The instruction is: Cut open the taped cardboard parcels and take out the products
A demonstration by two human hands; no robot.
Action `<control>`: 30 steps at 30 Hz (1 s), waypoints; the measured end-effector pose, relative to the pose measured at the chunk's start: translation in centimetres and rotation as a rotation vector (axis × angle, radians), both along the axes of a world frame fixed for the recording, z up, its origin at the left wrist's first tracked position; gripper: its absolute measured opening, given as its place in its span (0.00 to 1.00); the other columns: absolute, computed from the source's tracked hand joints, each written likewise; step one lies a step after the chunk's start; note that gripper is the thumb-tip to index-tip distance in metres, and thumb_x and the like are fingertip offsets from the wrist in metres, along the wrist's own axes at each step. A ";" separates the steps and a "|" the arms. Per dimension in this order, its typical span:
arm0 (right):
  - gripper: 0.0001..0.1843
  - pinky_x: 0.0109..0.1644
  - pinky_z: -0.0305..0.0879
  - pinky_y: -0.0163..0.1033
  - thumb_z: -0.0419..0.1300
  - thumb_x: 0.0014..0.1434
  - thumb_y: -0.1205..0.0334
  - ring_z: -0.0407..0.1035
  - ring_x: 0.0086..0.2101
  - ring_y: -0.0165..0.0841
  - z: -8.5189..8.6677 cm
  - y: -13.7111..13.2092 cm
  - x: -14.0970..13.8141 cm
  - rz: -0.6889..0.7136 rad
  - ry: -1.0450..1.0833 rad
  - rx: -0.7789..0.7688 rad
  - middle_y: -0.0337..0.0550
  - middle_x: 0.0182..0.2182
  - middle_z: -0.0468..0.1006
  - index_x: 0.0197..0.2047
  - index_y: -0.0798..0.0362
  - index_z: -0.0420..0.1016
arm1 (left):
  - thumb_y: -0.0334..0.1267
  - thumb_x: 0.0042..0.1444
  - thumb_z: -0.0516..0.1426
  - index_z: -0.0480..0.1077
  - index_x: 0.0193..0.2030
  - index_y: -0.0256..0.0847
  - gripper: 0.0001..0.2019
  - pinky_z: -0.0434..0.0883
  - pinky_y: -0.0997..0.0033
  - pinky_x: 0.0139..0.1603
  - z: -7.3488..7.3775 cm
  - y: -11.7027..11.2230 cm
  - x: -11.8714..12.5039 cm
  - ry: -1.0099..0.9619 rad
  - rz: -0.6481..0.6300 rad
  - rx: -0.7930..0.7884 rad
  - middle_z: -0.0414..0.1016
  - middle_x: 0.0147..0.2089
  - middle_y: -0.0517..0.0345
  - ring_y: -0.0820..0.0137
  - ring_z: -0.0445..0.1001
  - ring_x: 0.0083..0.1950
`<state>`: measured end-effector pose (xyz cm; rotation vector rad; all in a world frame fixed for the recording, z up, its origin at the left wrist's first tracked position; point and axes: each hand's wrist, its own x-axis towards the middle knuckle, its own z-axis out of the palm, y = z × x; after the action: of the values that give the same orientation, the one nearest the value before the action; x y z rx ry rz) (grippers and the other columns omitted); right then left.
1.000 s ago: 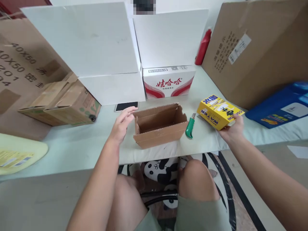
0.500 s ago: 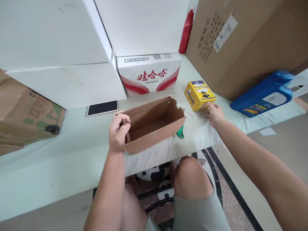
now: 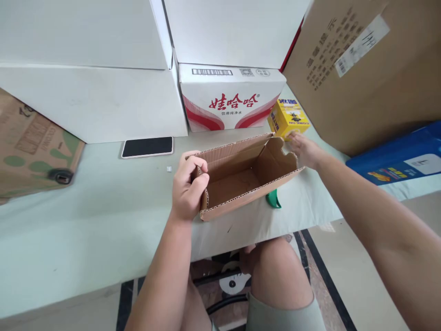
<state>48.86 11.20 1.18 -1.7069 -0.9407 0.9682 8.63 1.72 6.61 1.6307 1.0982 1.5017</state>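
An open-topped brown cardboard box (image 3: 237,197) is held slightly tilted near the front of the table, and nothing shows inside it. My left hand (image 3: 191,184) is closed around its left end wall, thumb inside the rim. My right hand (image 3: 305,149) is just beyond the box's notched right end, fingers stretched out and slightly blurred. Its fingertips lie at the near corner of a yellow printed carton (image 3: 292,118); whether they touch it I cannot tell. A small green object (image 3: 274,199) lies partly under the cardboard box.
Behind stands a white-and-red water carton (image 3: 232,99) against white panels. A phone (image 3: 148,147) and a tiny white square (image 3: 169,169) lie to the left. A brown box (image 3: 37,142) stands far left; a large carton (image 3: 358,78) and a blue bottle (image 3: 399,158) are right.
The view has shifted. My left hand has carried the cardboard box rightward, closer to the yellow carton. The yellow carton sits farther back, nearer the water carton, and my right hand has followed it.
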 end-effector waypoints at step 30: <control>0.79 0.82 0.37 0.62 0.77 0.44 0.35 0.34 0.79 0.52 6.5 -13.7 -11.5 0.806 -0.259 0.249 0.51 0.81 0.36 0.82 0.39 0.26 | 0.37 0.50 0.57 0.57 0.25 0.44 0.10 0.64 0.57 0.50 0.7 -2.0 -2.3 -0.187 -0.143 -0.047 0.64 0.38 0.52 0.57 0.67 0.48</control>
<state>37.33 -2.48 7.68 -1.2524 -1.9165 1.0719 6.30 -0.27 7.34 1.4718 0.8898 1.4896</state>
